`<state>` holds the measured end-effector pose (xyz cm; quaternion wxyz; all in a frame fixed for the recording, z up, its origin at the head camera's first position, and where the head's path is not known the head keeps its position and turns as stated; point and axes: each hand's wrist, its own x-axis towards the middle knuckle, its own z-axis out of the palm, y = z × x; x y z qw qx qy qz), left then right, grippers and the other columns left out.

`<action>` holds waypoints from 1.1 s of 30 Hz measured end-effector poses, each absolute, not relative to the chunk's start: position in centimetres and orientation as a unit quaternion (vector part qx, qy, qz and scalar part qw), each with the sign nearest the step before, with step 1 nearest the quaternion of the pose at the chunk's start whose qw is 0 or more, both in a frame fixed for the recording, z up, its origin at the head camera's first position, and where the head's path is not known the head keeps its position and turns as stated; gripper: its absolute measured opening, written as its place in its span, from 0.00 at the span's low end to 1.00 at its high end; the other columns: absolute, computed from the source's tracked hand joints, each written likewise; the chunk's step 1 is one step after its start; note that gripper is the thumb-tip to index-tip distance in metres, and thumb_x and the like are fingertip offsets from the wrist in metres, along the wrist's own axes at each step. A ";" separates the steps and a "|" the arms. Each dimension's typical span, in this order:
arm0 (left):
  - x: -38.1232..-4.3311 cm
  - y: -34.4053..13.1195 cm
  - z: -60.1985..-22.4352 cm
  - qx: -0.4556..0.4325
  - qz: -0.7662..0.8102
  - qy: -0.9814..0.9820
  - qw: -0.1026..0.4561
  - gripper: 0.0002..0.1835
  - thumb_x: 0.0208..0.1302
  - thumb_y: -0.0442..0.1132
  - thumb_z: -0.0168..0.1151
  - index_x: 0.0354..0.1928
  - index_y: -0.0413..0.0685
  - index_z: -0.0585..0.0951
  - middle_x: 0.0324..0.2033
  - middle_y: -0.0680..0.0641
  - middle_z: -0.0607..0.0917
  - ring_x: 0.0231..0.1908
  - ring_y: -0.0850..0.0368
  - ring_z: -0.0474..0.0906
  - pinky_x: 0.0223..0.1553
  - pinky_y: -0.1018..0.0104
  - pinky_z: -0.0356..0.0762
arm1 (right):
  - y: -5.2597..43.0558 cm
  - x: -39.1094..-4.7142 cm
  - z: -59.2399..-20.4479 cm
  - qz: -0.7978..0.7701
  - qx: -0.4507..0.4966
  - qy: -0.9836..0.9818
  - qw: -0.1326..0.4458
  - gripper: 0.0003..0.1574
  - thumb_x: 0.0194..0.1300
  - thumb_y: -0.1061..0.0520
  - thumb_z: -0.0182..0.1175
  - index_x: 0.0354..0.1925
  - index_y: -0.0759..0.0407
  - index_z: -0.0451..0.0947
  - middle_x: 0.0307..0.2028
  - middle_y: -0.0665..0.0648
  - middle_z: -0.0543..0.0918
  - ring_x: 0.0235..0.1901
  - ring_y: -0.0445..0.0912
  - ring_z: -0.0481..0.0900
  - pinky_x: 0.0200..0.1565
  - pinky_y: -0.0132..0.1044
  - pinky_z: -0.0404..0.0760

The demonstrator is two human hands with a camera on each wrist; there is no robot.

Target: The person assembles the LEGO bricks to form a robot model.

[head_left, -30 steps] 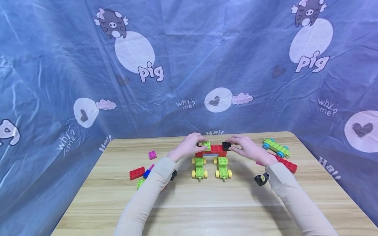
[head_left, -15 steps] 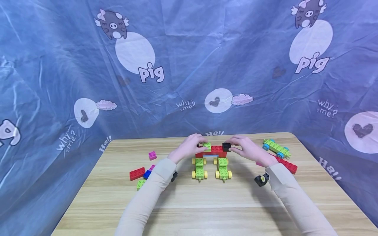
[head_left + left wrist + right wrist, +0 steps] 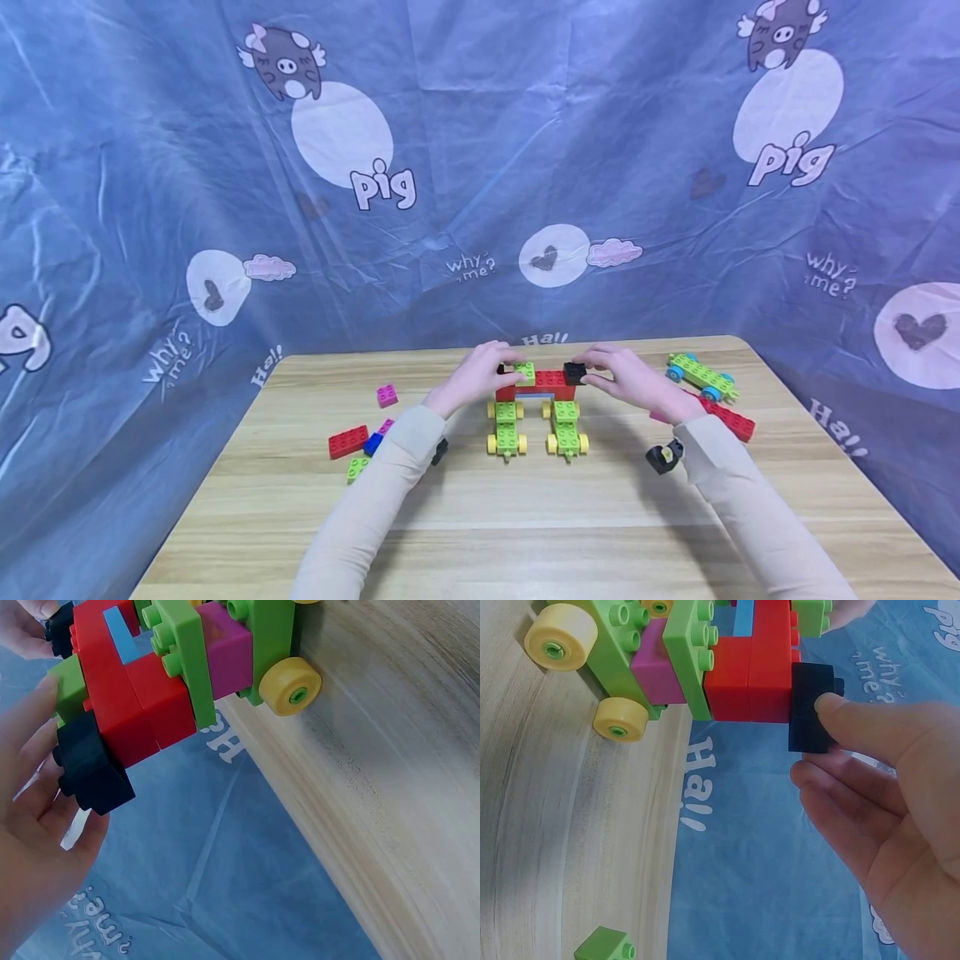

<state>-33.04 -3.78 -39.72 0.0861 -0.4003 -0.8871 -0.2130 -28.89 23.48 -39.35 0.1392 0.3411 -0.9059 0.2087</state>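
Note:
A toy-brick build stands at the table's far middle. Its red brick beam (image 3: 551,380) rests above two lime wheeled bases (image 3: 507,433) with yellow wheels; magenta bricks (image 3: 658,664) sit between lime layers. My left hand (image 3: 471,377) grips the black brick (image 3: 96,765) at the beam's left end, one fingertip on the lime brick (image 3: 525,372) beside it. At the right end my right hand (image 3: 628,380) pinches another black brick (image 3: 810,709), thumb on one face and fingers behind. Both black bricks sit right against the red beam. A light blue piece (image 3: 121,635) shows within the red.
Loose bricks lie at left: magenta (image 3: 386,395), red (image 3: 348,442), blue (image 3: 372,443) and lime (image 3: 357,469), with a black piece (image 3: 440,451) by the left sleeve. At right are a black piece (image 3: 663,457), red bricks (image 3: 735,420) and a blue-wheeled lime base (image 3: 701,377).

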 end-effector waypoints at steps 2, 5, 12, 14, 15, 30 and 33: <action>-33.0 -3.8 -39.7 -0.399 -0.206 -0.890 0.080 0.18 0.59 0.49 0.64 0.50 0.51 0.82 0.38 0.48 0.84 0.40 0.52 0.78 0.41 0.66 0.74 | 23.5 -28.9 -39.4 0.208 0.343 -0.905 0.142 0.19 0.58 0.61 0.63 0.49 0.64 0.79 0.40 0.59 0.83 0.38 0.51 0.82 0.38 0.45 0.82; -32.9 -3.7 -39.6 -0.401 -0.190 -0.893 0.074 0.19 0.60 0.50 0.63 0.51 0.51 0.82 0.37 0.46 0.82 0.39 0.51 0.76 0.39 0.67 0.72 | 23.5 -28.9 -39.4 0.206 0.344 -0.904 0.147 0.19 0.58 0.61 0.64 0.49 0.64 0.79 0.40 0.58 0.83 0.38 0.50 0.82 0.38 0.44 0.82; -32.7 -3.6 -39.3 -0.404 -0.170 -0.895 0.078 0.20 0.59 0.51 0.63 0.52 0.51 0.81 0.38 0.45 0.82 0.38 0.52 0.75 0.37 0.67 0.70 | 23.5 -28.8 -39.5 0.206 0.343 -0.904 0.150 0.19 0.58 0.60 0.64 0.49 0.62 0.79 0.40 0.58 0.83 0.38 0.49 0.82 0.39 0.43 0.83; -32.7 -3.6 -39.2 -0.404 -0.164 -0.896 0.082 0.21 0.59 0.51 0.63 0.52 0.52 0.81 0.38 0.45 0.82 0.37 0.54 0.74 0.36 0.67 0.70 | 23.5 -28.8 -39.5 0.206 0.345 -0.903 0.152 0.19 0.58 0.61 0.64 0.49 0.62 0.79 0.40 0.58 0.83 0.38 0.49 0.82 0.39 0.43 0.83; -32.7 -3.6 -39.2 -0.403 -0.163 -0.897 0.083 0.21 0.59 0.51 0.63 0.52 0.51 0.81 0.38 0.45 0.82 0.36 0.55 0.73 0.36 0.68 0.70 | 23.5 -28.8 -39.5 0.206 0.346 -0.903 0.152 0.19 0.58 0.61 0.64 0.49 0.62 0.79 0.40 0.58 0.83 0.38 0.49 0.82 0.39 0.43 0.83; -32.4 -3.6 -39.4 -0.397 -0.151 -0.902 0.076 0.22 0.62 0.52 0.60 0.54 0.50 0.79 0.45 0.48 0.81 0.42 0.57 0.73 0.43 0.65 0.74 | 23.4 -28.7 -39.3 0.206 0.347 -0.903 0.147 0.19 0.58 0.61 0.64 0.49 0.63 0.79 0.41 0.59 0.83 0.39 0.50 0.82 0.39 0.43 0.83; -32.4 -3.6 -39.4 -0.394 -0.155 -0.903 0.073 0.22 0.62 0.52 0.60 0.55 0.51 0.79 0.47 0.48 0.81 0.45 0.57 0.74 0.47 0.64 0.75 | 23.4 -28.7 -39.3 0.206 0.341 -0.906 0.143 0.19 0.58 0.60 0.64 0.50 0.63 0.78 0.41 0.58 0.83 0.38 0.50 0.82 0.39 0.43 0.82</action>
